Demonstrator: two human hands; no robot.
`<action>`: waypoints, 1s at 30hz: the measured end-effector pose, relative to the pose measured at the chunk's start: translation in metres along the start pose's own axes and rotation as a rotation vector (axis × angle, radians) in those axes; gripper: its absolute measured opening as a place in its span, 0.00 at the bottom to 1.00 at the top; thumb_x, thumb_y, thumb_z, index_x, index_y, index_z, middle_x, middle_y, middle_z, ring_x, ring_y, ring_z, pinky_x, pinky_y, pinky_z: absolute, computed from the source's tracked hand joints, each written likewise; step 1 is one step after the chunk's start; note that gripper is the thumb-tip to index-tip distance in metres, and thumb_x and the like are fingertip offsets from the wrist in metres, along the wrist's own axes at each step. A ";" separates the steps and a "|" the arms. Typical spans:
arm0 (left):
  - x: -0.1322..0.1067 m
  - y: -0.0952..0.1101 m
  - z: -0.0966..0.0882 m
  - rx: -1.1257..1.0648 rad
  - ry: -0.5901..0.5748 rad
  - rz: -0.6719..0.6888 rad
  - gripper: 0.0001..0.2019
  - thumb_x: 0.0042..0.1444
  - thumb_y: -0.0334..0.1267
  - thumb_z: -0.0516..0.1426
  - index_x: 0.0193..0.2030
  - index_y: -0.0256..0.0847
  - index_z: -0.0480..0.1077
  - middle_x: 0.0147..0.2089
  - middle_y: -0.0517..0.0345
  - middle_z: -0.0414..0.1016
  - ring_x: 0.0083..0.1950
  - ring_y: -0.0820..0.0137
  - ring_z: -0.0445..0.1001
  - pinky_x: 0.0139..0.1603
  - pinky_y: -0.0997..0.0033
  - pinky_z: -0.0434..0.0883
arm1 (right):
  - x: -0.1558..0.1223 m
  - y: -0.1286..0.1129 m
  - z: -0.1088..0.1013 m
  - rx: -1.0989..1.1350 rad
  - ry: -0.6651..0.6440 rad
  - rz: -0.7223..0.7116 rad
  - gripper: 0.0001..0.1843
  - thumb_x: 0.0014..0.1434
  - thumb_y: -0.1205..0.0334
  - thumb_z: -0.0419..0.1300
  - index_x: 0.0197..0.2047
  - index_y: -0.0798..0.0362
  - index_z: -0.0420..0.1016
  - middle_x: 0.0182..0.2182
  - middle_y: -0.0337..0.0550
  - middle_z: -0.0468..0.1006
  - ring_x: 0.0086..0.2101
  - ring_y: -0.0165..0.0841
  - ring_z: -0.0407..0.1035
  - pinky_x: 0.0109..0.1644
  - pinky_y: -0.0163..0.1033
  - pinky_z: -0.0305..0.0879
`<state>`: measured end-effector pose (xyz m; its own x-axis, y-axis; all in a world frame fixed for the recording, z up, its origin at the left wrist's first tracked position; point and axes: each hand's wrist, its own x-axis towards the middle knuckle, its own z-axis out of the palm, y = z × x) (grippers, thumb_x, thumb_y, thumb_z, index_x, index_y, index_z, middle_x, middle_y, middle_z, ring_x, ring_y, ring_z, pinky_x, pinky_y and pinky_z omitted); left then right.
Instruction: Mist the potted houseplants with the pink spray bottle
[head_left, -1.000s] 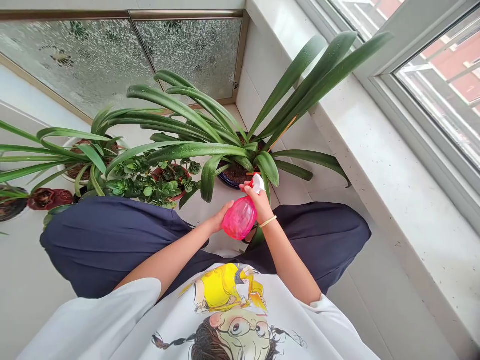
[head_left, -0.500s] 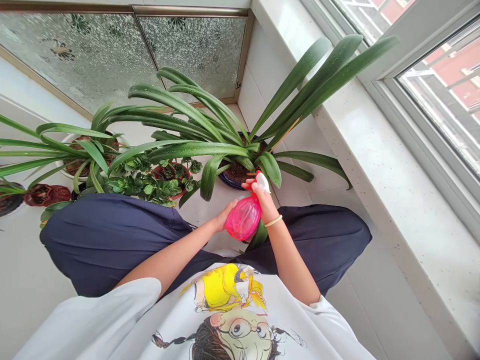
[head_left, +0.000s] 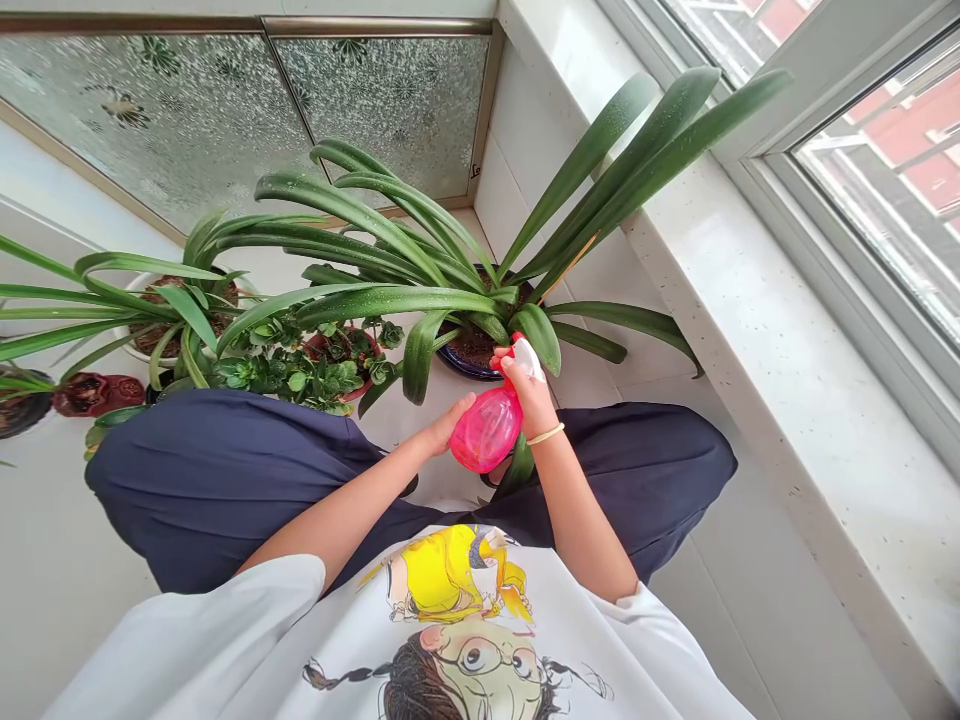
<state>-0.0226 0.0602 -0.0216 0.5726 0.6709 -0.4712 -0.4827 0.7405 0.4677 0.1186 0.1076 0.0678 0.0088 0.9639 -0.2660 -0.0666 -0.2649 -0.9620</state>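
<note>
Fingers of the left hand [head_left: 442, 432] rest flat against the pink spray bottle [head_left: 486, 430]; the right hand [head_left: 529, 390] is clamped round its neck, over the white floor [head_left: 45, 560]. From left: frosted glass [head_left: 187, 110], potted plants [head_left: 420, 290], sill [head_left: 787, 380], window. Since a second ago the bottle has risen slightly toward the leaves.

Spray bottle [head_left: 487, 430] neck hidden by right hand [head_left: 531, 395]; leftmost pot [head_left: 19, 408] cut by frame edge.
</note>
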 end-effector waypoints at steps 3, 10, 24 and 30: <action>0.001 -0.001 -0.001 0.017 0.021 0.004 0.29 0.53 0.64 0.63 0.45 0.37 0.81 0.41 0.47 0.83 0.51 0.54 0.78 0.60 0.57 0.67 | 0.001 0.001 -0.001 -0.025 -0.008 -0.038 0.11 0.55 0.50 0.62 0.36 0.47 0.73 0.33 0.38 0.74 0.38 0.34 0.69 0.51 0.44 0.69; 0.001 -0.004 -0.003 0.030 -0.025 0.028 0.32 0.52 0.65 0.64 0.49 0.37 0.81 0.47 0.46 0.84 0.52 0.55 0.79 0.59 0.58 0.69 | -0.001 0.001 -0.003 -0.003 -0.009 0.001 0.16 0.54 0.48 0.63 0.42 0.47 0.75 0.37 0.39 0.76 0.41 0.35 0.71 0.51 0.43 0.69; -0.004 -0.005 -0.002 0.059 -0.008 0.004 0.30 0.55 0.64 0.62 0.50 0.39 0.81 0.49 0.48 0.83 0.54 0.55 0.78 0.61 0.58 0.67 | -0.003 0.003 -0.005 0.082 -0.011 0.059 0.19 0.51 0.46 0.65 0.43 0.48 0.74 0.38 0.41 0.77 0.42 0.35 0.73 0.53 0.44 0.70; -0.006 -0.001 0.003 0.055 0.021 -0.047 0.28 0.57 0.62 0.62 0.46 0.37 0.81 0.44 0.49 0.84 0.48 0.59 0.79 0.59 0.60 0.68 | -0.009 0.004 -0.003 0.086 0.089 0.008 0.11 0.50 0.53 0.63 0.34 0.47 0.69 0.28 0.35 0.69 0.32 0.31 0.67 0.43 0.41 0.69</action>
<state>-0.0236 0.0552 -0.0175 0.5794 0.6368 -0.5086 -0.4186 0.7680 0.4847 0.1210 0.0982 0.0657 0.0965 0.9547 -0.2815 -0.1524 -0.2653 -0.9520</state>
